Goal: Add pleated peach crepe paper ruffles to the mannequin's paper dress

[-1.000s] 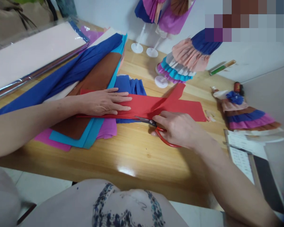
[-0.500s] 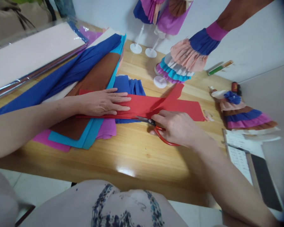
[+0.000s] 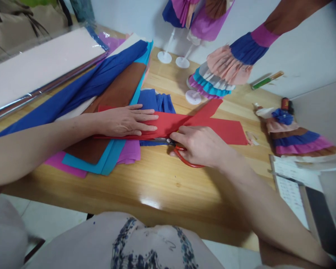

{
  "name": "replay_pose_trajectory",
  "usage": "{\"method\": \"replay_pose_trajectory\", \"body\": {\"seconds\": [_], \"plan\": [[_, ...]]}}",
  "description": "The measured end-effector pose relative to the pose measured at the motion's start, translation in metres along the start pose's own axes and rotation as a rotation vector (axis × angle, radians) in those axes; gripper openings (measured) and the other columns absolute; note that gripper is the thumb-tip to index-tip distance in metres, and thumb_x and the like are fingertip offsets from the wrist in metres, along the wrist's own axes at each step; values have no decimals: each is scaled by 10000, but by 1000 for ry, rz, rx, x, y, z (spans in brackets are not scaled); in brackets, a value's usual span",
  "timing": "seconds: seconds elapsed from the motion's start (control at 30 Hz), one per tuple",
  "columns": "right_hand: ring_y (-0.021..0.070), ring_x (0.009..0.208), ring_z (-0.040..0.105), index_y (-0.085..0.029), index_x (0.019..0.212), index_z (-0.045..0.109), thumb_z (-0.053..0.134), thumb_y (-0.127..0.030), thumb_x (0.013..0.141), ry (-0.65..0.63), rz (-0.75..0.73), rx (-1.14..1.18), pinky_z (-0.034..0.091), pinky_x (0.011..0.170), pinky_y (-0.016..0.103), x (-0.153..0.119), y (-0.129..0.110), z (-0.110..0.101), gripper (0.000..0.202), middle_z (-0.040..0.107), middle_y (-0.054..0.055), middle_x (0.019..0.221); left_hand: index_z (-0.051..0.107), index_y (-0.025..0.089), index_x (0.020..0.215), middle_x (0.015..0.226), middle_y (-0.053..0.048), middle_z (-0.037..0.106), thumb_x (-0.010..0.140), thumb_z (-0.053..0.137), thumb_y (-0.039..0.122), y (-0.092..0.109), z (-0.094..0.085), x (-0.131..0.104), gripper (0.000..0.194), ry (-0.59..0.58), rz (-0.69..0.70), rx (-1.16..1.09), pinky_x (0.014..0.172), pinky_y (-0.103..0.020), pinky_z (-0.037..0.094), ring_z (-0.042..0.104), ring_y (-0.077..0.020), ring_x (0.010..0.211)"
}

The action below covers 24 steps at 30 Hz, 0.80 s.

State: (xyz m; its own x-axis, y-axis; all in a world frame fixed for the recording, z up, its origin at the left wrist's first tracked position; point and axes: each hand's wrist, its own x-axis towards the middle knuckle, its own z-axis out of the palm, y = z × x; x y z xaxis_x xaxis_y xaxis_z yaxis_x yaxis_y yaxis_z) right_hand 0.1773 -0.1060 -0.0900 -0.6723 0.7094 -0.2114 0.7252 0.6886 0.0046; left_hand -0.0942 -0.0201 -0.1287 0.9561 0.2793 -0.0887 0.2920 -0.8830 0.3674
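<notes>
My left hand lies flat on a folded strip of red crepe paper, its fingers stretched out to the right. In my right hand is a pair of scissors with red handles. The blades point left, along the near edge of the red paper, and are partly covered by it. A narrow cut piece of the red paper slants up and away behind my right hand. Beneath the red paper lie gathered blue paper and brown paper.
More coloured sheets, such as a long blue one, are piled at left beside a plastic-wrapped pack. Ruffled paper dresses on white stands are at the back. At right are another paper dress, a notebook and a black phone.
My right hand and the scissors have moved left along the red paper's near edge, closer to my left hand. My left hand stays flat. The whole view has shifted slightly.
</notes>
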Motion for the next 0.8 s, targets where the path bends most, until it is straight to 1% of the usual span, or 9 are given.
{"method": "replay_pose_trajectory", "body": {"seconds": [0.2, 0.4, 0.6, 0.7, 0.8], "plan": [[165, 630, 496, -162, 910, 659, 594, -336, 876, -12, -22, 15, 213, 574, 285, 8, -2, -3, 188, 647, 77, 801, 429, 330, 1469, 1633, -8, 221, 1020, 348, 372, 1, 0, 1, 458, -34, -7, 26, 1234, -408, 51, 132, -166, 1523], [159, 621, 503, -165, 867, 650, 591, -388, 900, 27, -71, 44, 224, 572, 283, 9, 4, 2, 233, 630, 58, 764, 450, 314, 1458, 1631, -10, 233, 1018, 350, 372, 0, 1, 1, 456, -23, -2, 21, 1232, -403, 38, 153, -171, 1519], [159, 647, 536, -158, 889, 651, 545, -276, 924, 39, -120, 32, 261, 592, 280, 8, 8, 9, 162, 637, 58, 765, 464, 334, 1446, 1625, -4, 251, 1014, 366, 376, -2, 1, 0, 445, 0, 5, -14, 1233, -405, 52, 175, -176, 1515], [164, 643, 536, -158, 895, 651, 557, -286, 921, 48, -114, -2, 263, 590, 285, 7, 7, 9, 160, 633, 54, 755, 460, 336, 1447, 1620, 0, 265, 1015, 367, 375, -2, 1, 0, 444, 12, 12, -24, 1234, -398, 62, 182, -178, 1512], [168, 652, 534, -161, 880, 648, 559, -320, 920, 69, -87, 17, 277, 595, 285, 5, 4, 9, 187, 627, 55, 766, 444, 339, 1457, 1624, 6, 253, 1020, 351, 383, -1, 0, 0, 448, 3, 13, -16, 1234, -386, 57, 178, -167, 1513]]}}
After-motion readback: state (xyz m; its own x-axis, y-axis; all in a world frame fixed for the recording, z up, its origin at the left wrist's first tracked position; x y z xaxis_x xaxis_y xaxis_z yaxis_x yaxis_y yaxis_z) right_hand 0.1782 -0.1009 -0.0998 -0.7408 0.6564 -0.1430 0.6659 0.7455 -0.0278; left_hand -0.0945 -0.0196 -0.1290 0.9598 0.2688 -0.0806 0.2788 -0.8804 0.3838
